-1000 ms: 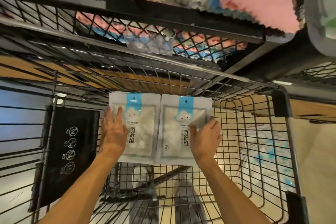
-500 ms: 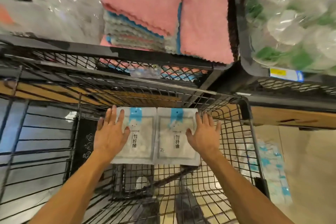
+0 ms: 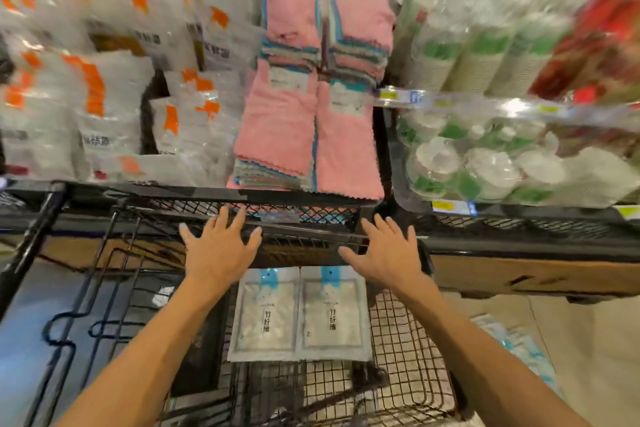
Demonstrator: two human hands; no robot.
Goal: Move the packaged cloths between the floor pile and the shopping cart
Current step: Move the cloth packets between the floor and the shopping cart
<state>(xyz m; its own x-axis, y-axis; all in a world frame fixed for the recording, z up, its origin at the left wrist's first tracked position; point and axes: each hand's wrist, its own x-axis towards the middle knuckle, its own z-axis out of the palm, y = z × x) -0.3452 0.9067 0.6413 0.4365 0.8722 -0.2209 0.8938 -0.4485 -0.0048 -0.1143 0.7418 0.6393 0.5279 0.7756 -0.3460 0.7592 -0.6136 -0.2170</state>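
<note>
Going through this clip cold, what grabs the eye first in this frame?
Two white cloth packs lie side by side on the shopping cart floor, bottom centre. Above them the left hand and right hand are spread open, touching neither pack. Behind, a stack of pink cloths stands out mid-shelf.

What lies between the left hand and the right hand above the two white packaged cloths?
In the head view, only the cart's black wire rim lies between the left hand and right hand; the packaged cloths lie below.
</note>
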